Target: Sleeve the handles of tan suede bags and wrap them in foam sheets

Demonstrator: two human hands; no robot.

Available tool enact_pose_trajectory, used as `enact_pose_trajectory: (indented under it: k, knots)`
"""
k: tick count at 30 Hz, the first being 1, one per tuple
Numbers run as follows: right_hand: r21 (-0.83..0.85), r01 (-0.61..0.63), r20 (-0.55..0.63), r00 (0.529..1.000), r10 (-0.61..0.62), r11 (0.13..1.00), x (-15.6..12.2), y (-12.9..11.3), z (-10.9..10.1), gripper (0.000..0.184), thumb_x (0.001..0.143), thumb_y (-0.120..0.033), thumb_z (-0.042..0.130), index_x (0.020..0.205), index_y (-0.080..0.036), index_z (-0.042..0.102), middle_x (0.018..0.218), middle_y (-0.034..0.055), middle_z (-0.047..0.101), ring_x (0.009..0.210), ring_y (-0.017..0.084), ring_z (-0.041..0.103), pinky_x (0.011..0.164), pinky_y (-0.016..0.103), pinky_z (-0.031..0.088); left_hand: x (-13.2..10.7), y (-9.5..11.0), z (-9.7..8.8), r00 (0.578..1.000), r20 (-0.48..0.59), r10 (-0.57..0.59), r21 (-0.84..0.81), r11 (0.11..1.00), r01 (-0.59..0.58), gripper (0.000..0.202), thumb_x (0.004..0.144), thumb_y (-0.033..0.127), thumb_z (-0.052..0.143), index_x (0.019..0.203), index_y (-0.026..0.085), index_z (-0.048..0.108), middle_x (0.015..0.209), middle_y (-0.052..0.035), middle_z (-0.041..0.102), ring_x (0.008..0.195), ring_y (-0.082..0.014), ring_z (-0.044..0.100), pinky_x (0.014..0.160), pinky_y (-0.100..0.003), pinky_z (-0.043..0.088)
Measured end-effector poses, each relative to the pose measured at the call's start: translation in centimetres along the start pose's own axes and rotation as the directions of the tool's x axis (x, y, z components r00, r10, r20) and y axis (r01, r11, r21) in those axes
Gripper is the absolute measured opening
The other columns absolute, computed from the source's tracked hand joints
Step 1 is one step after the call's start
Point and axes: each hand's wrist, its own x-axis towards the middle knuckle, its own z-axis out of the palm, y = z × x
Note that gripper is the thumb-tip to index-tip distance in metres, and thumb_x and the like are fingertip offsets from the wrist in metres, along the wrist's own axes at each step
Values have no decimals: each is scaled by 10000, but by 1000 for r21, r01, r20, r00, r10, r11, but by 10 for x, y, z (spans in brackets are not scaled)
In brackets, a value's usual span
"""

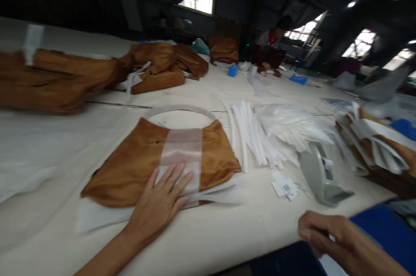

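Observation:
A tan suede-like handbag (130,159) lies on the table in front of me, its handle (182,109) wrapped in pale material and arched away from me. Around its middle runs a translucent white band (182,150), and white sheeting (100,215) shows under its near edge. My left hand (162,193) rests flat on the band and bag, fingers spread. Off to the right, my right hand (325,232) is closed above the table's front edge, slightly blurred. Whatever its fingers hold is hidden; something white shows just below it.
Right of the bag lie white foam tubes (250,137), a clear plastic heap (292,124), tags (284,185) and a grey tape dispenser (320,176). More tan bags (156,68) lie at the back left. Wrapped tan pieces (377,141) stand at right. Another person (271,44) is across the table.

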Motion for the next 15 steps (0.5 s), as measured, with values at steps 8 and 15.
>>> enact_pose_trajectory:
  k: [8,15]
  knots:
    - [-9,651,616,602,-509,759,151,-142,19,133,902,-152,525,817,-199,616,695,-47,585,637,83,536,602,167,370,4,8,-14,998,-18,-63,-38,997,62,516,995,511,375,1314,153,566,1484,-95,478,1383,-259,409,1221,-464,53]
    - [-557,728,617,685,-388,400,257,-196,45,149,822,-106,581,712,-150,671,627,-34,590,585,96,447,534,223,292,-1,11,-7,992,-2,-130,-116,985,129,514,980,535,403,1333,198,564,1509,-76,449,1414,-245,361,1227,-471,50]
